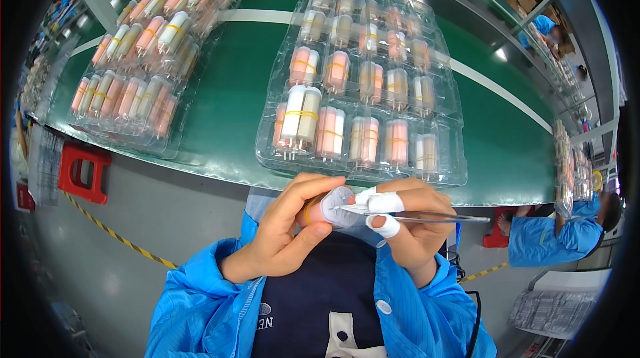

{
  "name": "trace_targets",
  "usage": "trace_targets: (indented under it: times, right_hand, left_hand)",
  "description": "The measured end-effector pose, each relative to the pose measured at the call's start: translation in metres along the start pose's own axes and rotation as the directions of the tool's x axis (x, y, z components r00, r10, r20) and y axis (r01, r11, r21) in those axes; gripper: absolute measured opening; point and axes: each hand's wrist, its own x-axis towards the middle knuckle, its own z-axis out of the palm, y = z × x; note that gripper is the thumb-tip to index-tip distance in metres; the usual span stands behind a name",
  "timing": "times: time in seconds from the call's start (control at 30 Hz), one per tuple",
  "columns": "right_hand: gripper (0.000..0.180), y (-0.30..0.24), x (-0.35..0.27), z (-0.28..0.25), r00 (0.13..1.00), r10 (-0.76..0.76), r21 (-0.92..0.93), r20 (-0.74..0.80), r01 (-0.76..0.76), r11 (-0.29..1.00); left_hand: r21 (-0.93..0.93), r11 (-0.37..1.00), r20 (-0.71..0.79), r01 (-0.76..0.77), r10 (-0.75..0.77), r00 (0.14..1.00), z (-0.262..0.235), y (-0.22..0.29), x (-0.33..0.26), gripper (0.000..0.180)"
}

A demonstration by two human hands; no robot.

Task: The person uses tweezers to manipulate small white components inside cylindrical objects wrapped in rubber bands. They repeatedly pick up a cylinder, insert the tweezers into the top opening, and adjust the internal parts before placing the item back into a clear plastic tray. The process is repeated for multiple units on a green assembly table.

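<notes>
My left hand (283,233) is wrapped round a pink cylinder with a pale, translucent end (337,207) and a yellow band. That end faces my right hand (419,225), whose thumb and fingers pinch a pair of metal tweezers (460,218). The tweezers' tips meet the cylinder's pale end; what they grip there, if anything, is too small to tell. White tape wraps several fingertips of my right hand. Just beyond my hands, a clear plastic tray (448,175) holds rows of pink, white and grey-beige cylinders bundled with yellow bands, thin pins showing beneath some.
Stacked clear trays of similar cylinders (143,35) stand at the left of the green work surface (227,91). Below its near edge is a red stool (85,173). A co-worker in a blue smock (550,239) sits at the right, near stacked grey sheets (557,311).
</notes>
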Motion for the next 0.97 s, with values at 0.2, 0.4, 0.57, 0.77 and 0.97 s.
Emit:
trace_targets:
  times: [0.2, 0.4, 0.57, 0.77, 0.97]
  right_hand:
    - [0.019, 0.005, -0.005, 0.0, 0.996, 0.063, 0.144, -0.065, -0.054, 0.988]
    - [0.019, 0.008, -0.007, 0.002, 0.997, 0.031, 0.199, -0.074, -0.016, 0.98]
    - [0.016, 0.009, -0.002, -0.002, 0.999, -0.042, 0.066, 0.021, 0.04, 0.997]
    - [0.017, 0.009, -0.006, 0.002, 0.991, 0.036, 0.235, -0.129, -0.005, 0.972]
    - [0.02, 0.006, -0.005, -0.002, 0.995, 0.059, 0.137, -0.081, -0.048, 0.989]
  left_hand:
    - [0.072, 0.997, 0.026, -0.01, 0.008, 1.0, 0.0, 0.005, 0.004, 0.053]
    - [0.069, 0.997, 0.026, -0.03, 0.028, 0.999, 0.0, 0.004, 0.005, 0.052]
    - [-0.083, 0.995, -0.01, 0.048, -0.049, 0.999, 0.005, 0.004, 0.003, 0.049]
    - [0.015, 0.999, 0.015, -0.029, 0.029, 0.999, 0.002, 0.003, 0.005, 0.05]
    - [0.058, 0.998, 0.067, -0.009, 0.005, 0.998, -0.001, 0.006, 0.005, 0.055]
